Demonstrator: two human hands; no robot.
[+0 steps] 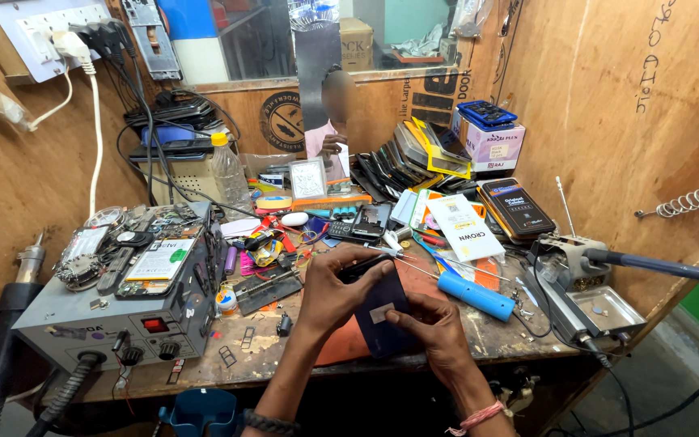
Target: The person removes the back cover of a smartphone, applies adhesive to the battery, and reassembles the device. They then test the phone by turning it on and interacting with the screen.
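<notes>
My left hand [335, 285] grips the upper left edge of a dark blue phone [382, 311] that lies face down on the workbench. My right hand [434, 328] pinches at the phone's lower right edge, fingertips near a small pale patch on its back. Both hands are closed on the phone. A blue-handled screwdriver [472, 293] lies just right of the hands, its thin shaft pointing up-left. Part of the phone is hidden under my fingers.
A grey power unit [115, 316] piled with circuit boards stands at the left. Phones, cases and boxes [426, 158] fill the back. A soldering stand [580, 259] and metal tray [608, 311] sit at the right. A clear bottle [226, 174] stands behind.
</notes>
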